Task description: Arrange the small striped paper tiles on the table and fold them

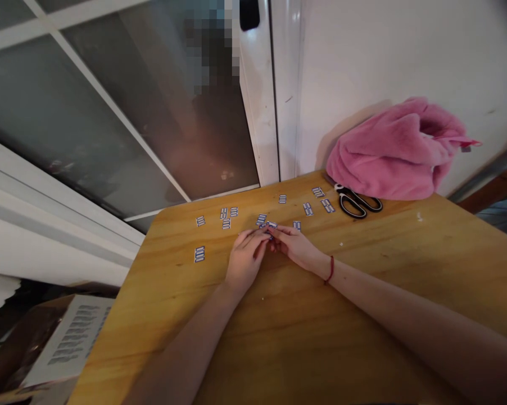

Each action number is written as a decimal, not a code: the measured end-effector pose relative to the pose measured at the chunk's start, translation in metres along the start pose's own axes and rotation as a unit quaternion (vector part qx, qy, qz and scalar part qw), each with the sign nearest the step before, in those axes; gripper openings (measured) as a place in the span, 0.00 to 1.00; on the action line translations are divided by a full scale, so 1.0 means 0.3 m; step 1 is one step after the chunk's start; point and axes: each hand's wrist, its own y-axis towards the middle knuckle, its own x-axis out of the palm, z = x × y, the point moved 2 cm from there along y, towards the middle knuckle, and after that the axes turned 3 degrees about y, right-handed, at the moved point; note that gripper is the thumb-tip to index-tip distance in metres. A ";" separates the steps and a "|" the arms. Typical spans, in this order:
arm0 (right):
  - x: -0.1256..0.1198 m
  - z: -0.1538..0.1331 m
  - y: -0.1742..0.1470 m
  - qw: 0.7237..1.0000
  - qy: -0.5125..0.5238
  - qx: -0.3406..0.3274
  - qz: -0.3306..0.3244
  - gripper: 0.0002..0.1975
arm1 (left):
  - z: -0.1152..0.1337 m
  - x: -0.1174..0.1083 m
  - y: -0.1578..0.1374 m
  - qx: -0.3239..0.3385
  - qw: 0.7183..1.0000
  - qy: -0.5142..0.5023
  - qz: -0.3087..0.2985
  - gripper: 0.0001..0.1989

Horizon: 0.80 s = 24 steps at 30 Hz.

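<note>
My left hand [248, 251] and my right hand [296, 245] meet over the wooden table, with their fingertips closed together. Between them shows a small blue-and-white striped piece [272, 225], mostly covered by the fingers. Just beyond the fingertips lies another striped piece [261, 219], and one more striped piece [296, 225] sits right behind my right hand. Left of my left hand is a lone striped piece [199, 254]. A red string bracelet [330, 270] circles my right wrist.
Several more striped pieces [307, 209] are scattered along the table's far side. Black-handled scissors [358, 203] lie at the far right beside a pink plush cloth [397, 149]. A glass-paned door [161, 112] and a white wall stand behind the table [321, 337]. A cardboard box [68, 337] is lower left.
</note>
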 end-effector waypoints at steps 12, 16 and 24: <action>0.041 -0.037 -0.045 0.945 -0.303 -0.119 -0.039 0.13 | 0.010 -0.034 -0.032 -0.220 0.974 -0.046 0.034 0.10; 0.046 -0.026 -0.050 0.935 -0.327 -0.110 -0.082 0.11 | 0.030 -0.045 -0.072 -0.263 0.960 -0.099 -0.017 0.08; 0.038 0.006 -0.045 0.895 -0.426 -0.088 -0.096 0.09 | 0.020 -0.036 -0.103 -0.276 0.949 -0.151 -0.026 0.05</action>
